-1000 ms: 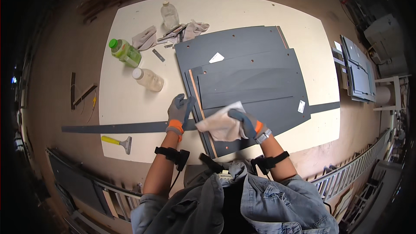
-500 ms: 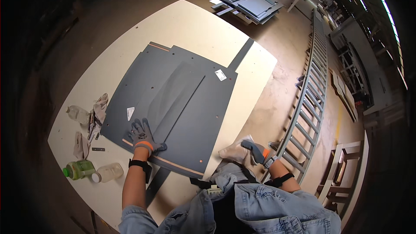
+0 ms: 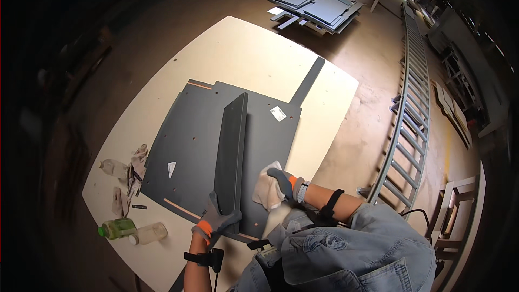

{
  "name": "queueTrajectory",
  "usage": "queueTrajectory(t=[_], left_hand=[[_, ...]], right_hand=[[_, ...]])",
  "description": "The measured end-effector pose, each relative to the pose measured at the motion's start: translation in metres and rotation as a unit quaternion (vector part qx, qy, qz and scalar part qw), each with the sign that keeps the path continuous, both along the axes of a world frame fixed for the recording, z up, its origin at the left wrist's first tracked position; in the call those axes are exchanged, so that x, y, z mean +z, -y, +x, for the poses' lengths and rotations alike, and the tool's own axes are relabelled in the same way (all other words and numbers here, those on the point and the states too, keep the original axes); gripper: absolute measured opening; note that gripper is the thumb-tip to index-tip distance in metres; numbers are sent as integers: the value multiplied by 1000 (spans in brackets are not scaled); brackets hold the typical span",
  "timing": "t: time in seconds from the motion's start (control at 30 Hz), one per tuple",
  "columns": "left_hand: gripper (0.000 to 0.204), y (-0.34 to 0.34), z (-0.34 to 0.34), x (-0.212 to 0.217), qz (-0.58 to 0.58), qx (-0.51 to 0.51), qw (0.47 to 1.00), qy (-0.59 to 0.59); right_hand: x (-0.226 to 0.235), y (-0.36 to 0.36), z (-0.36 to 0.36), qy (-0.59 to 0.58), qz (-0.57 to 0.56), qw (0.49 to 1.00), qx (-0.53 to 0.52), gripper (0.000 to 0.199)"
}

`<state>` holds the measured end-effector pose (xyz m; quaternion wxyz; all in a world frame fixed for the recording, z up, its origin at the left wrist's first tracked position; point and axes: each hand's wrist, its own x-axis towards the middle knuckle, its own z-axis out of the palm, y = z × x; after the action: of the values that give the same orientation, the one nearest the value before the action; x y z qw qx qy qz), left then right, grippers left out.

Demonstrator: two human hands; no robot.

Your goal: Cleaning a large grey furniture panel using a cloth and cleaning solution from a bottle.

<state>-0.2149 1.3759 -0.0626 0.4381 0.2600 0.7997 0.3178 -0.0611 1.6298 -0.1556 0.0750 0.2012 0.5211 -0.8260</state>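
Observation:
My left hand (image 3: pixel 217 217), in a grey and orange glove, grips the near end of a narrow dark grey board (image 3: pixel 231 151). The board stands tilted up on its long edge, on top of a wide dark grey panel (image 3: pixel 189 124). To the right of it, my right hand (image 3: pixel 283 183), gloved too, holds a bunched whitish cloth (image 3: pixel 267 189) above the panel's near right part. White labels (image 3: pixel 278 113) and small holes mark the panel, which lies flat on a cream worktable (image 3: pixel 248 48).
Left on the table are a green bottle (image 3: pixel 118 229), clear bottles (image 3: pixel 148 233), crumpled rags (image 3: pixel 121 201) and a small dark strip (image 3: pixel 139 206). A long grey strip (image 3: pixel 308 81) reaches past the panel. Beyond are a roller conveyor (image 3: pixel 408 130) and stacked panels (image 3: pixel 319 5).
The narrow board has gone from lying flat to tilted up, with my left hand now around its near end. My right hand has brought the cloth left and over the panel.

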Motion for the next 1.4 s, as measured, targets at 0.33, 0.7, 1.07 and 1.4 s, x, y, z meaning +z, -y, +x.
queueTrajectory(t=[0.33,0.7,1.07,1.4], left_hand=[[101,-119,45,43,-47,248,963,-94],[39,-325,-38,19,219,9,964,-147],[38,-489,-112,-37,236,356,796,429],[47,-463,-120,-43,13,196,980,41]], right_hand=[[64,-82,-86,-117,-295,948,15,35],[83,-289,-63,-3,-298,935,-190,54],[96,-362,53,30,-273,905,-324,51],[85,-362,-8,18,-309,920,-239,52]])
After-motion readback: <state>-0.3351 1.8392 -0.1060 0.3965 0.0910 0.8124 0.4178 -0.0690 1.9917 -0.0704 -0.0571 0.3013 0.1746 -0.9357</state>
